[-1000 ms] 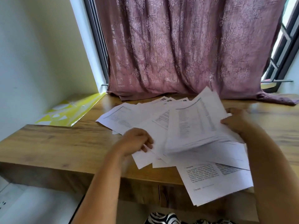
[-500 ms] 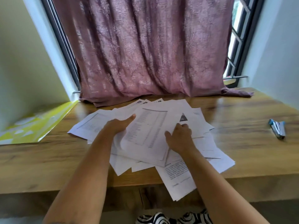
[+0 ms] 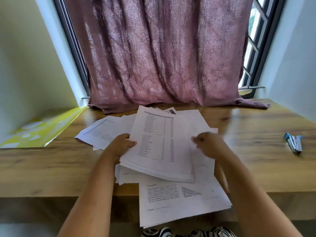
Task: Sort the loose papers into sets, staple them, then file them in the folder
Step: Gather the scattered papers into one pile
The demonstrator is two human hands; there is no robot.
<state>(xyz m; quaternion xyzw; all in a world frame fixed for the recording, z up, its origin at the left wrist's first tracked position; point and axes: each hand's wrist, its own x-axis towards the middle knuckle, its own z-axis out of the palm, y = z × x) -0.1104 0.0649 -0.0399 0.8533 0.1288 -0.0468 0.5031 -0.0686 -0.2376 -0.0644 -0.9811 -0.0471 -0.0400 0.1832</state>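
Wooden desk [image 3: 256, 168]: left hand [image 3: 122, 145] grips papers [image 3: 159, 146], stapler [image 3: 294, 142] apart.

Person, head view: two forearms are showing bare from the lower edge of the picture up to the wrists, with no sleeve reaching into view on either. The left hand [image 3: 122, 145] is wearing no glove; no ring, watch or band is showing on it or on its wrist. The right hand [image 3: 207, 145] is blurring in the picture, so its fingers are not reading clearly; no glove or wristwear is showing there either. At the bottom edge, a garment [image 3: 186, 232] in a black-and-white zebra-like stripe is showing between the arms.
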